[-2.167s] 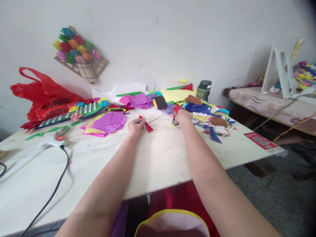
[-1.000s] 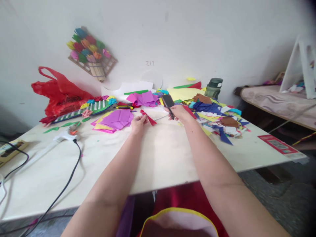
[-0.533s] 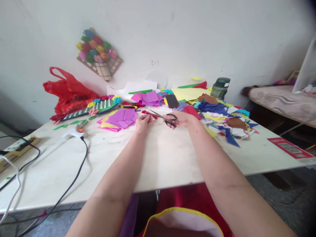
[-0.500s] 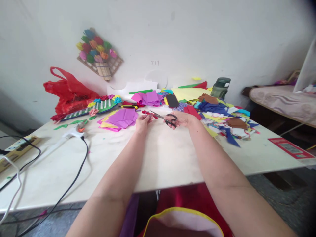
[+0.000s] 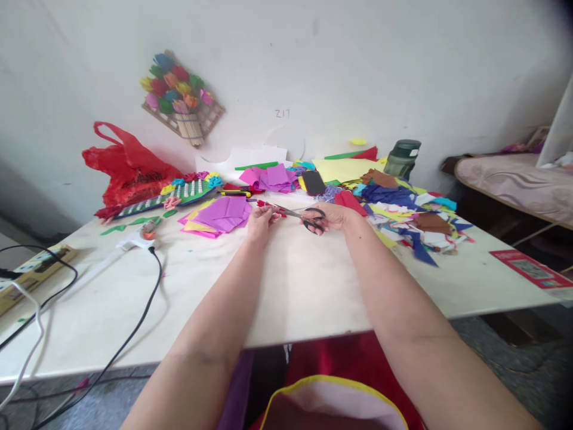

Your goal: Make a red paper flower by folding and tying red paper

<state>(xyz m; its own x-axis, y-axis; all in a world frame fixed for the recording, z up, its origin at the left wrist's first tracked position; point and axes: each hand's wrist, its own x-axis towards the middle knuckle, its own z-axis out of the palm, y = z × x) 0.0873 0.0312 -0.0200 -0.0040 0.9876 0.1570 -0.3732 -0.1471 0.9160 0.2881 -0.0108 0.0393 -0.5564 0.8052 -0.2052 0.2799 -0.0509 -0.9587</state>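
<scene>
My right hand (image 5: 330, 217) holds a pair of scissors (image 5: 315, 220) by its black handles, fingers through the loops, blades pointing left. A small red piece (image 5: 263, 203), perhaps crepe paper, is pinched in the fingertips of my left hand (image 5: 261, 221). The blade tips lie right at the red piece, close to my left fingers. More red shows just right of those fingers, by the blades. Folded purple sheets (image 5: 226, 215), with yellow and pink ones under them, lie on the table left of my left hand.
Behind my hands lie a black phone (image 5: 313, 183) and a yellow-black cutter (image 5: 236, 193). Coloured scraps (image 5: 423, 221) pile up at right, near a green bottle (image 5: 403, 159). A hot glue gun (image 5: 147, 229) lies at left, with a power strip (image 5: 36, 272) and cables beyond it.
The scissor blades have come closer together at the red piece. Both hands stay in nearly the same place, and the view has shifted slightly.
</scene>
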